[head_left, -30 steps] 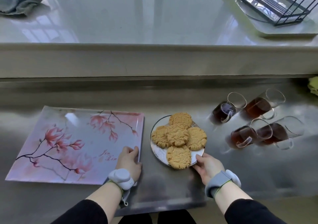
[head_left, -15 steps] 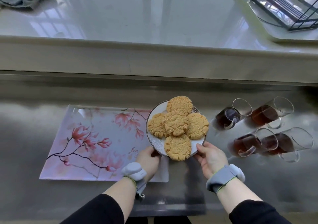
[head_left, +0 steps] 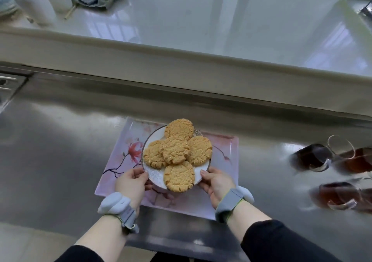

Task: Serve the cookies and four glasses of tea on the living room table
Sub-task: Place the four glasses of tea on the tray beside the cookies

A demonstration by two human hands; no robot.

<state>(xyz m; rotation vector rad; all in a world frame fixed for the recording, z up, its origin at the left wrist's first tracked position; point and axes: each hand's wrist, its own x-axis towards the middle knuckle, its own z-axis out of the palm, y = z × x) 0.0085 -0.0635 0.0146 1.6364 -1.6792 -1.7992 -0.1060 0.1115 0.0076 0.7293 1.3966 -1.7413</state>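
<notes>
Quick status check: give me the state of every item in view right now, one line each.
plate: held by both hands above the tray
cookies: five, piled on the plate
tray: flat on the steel counter, under the plate
left hand: grips the plate's left rim
right hand: grips the plate's right rim
tea glasses: filled with tea, on the counter to the right, blurred

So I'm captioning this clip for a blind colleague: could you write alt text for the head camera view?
Both hands, left hand and right hand, hold a plate of five cookies over a pink floral tray on a steel counter. Glasses of tea stand blurred at the right.
</notes>
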